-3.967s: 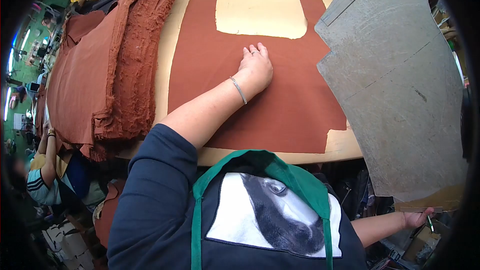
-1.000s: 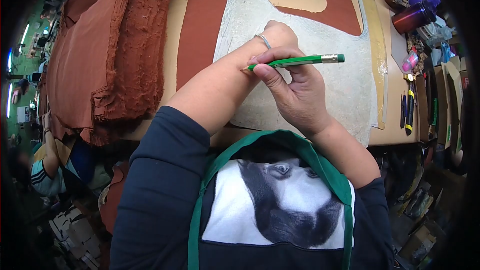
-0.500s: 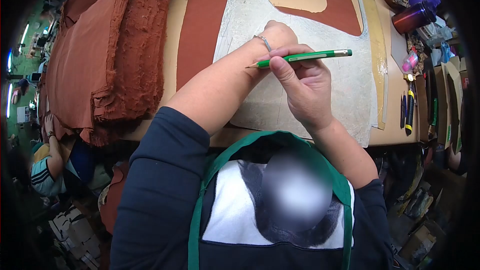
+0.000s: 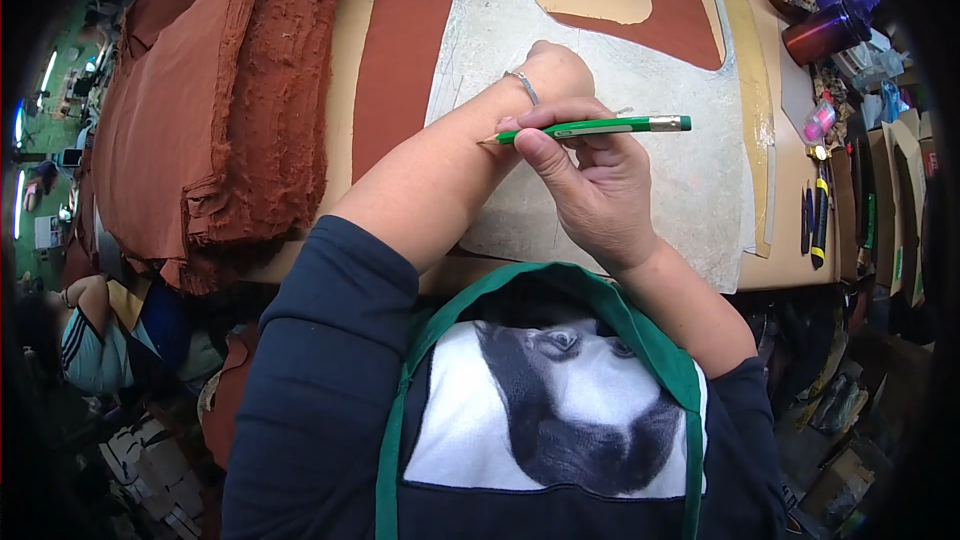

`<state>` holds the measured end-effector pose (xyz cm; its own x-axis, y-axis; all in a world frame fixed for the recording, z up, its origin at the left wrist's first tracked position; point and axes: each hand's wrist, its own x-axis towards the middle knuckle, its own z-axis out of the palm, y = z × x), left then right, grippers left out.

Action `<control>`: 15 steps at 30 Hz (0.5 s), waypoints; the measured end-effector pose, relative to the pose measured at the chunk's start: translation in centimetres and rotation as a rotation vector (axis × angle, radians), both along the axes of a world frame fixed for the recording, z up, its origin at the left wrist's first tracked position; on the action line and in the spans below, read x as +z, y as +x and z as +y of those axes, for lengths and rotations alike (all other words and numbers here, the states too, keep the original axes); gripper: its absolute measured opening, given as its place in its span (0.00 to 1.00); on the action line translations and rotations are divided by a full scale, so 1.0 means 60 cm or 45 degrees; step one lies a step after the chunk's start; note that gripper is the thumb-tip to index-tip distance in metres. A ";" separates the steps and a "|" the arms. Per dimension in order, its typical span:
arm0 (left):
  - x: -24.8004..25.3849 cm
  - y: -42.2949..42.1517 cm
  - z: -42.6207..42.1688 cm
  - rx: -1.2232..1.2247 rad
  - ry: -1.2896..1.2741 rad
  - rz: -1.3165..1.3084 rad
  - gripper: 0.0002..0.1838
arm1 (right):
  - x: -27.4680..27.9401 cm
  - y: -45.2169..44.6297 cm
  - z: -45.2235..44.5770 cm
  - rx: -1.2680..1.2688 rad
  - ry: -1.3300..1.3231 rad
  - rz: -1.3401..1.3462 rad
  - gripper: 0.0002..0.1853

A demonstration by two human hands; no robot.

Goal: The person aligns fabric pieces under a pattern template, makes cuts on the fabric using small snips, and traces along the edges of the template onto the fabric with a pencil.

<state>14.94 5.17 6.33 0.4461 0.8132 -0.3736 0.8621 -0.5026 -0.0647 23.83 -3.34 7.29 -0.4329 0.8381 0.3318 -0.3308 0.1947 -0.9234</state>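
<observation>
Pinches green pencil (image 4: 625, 126) in right hand (image 4: 600, 185), over left forearm (image 4: 430, 180); lays left hand (image 4: 560, 70), with fingers hidden and grip impossible to tell, on grey template (image 4: 685, 165) over rust cloth (image 4: 400, 60) on the table (image 4: 790, 180). Apparently steadies the template; calls next for not letting it slip.

Left hand (image 4: 563, 68), fingers hidden

Gripped in the right hand (image 4: 612, 195): a green pencil (image 4: 600, 127), nearly level, sharpened end leftward, perhaps touching the left forearm (image 4: 425, 175) at its tip. Below, a scuffed grey template (image 4: 685, 175), flat over rust-brown cloth (image 4: 400, 70) on the tabletop (image 4: 790, 195), with cloth visible past the left edge and inside the curved cut-out.
</observation>
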 end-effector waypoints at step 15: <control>0.007 0.007 -0.005 0.031 -0.119 0.172 0.07 | -0.012 -0.005 0.007 -0.184 0.637 -0.241 0.06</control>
<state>15.37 4.90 6.74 0.3676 0.7820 -0.5033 0.8606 -0.4911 -0.1346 23.55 -2.92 6.57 -0.4163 0.6535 0.6321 -0.1053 0.6559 -0.7475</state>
